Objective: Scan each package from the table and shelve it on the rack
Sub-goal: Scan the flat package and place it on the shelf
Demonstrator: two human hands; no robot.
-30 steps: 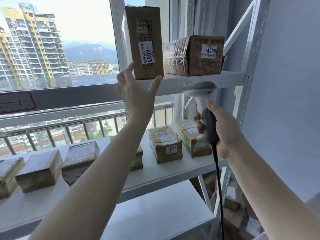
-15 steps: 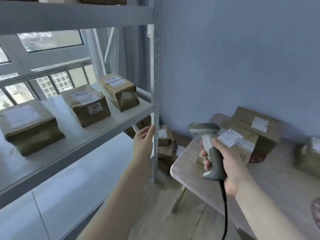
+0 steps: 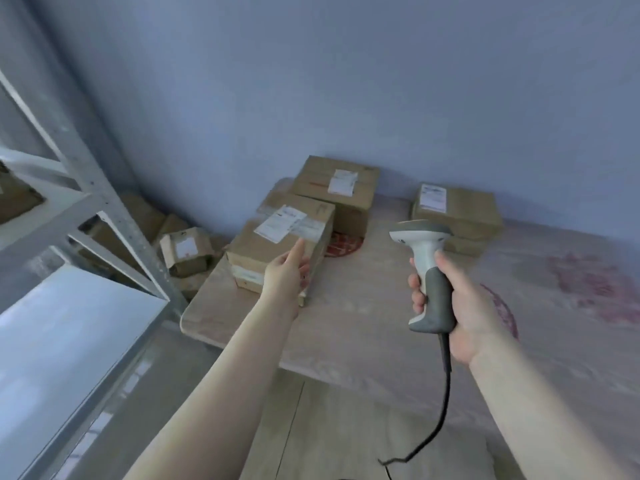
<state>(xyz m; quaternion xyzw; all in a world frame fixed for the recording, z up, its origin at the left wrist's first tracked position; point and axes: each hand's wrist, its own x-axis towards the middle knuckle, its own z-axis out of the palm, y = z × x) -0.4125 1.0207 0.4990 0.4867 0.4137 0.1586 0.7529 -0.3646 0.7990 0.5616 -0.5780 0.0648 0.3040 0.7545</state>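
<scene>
Three stacks of cardboard packages sit on the table (image 3: 363, 327) by the blue wall. My left hand (image 3: 285, 271) reaches with fingers straight and relaxed over the nearest package (image 3: 273, 251), at the table's left corner; whether it touches, I cannot tell. My right hand (image 3: 460, 306) grips the barcode scanner (image 3: 427, 271) upright by its grey handle. The metal rack (image 3: 104, 216) stands at left.

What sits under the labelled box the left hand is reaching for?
The labelled box rests on another cardboard box, itself on the table. The left hand covers part of that lower box's front.
</scene>
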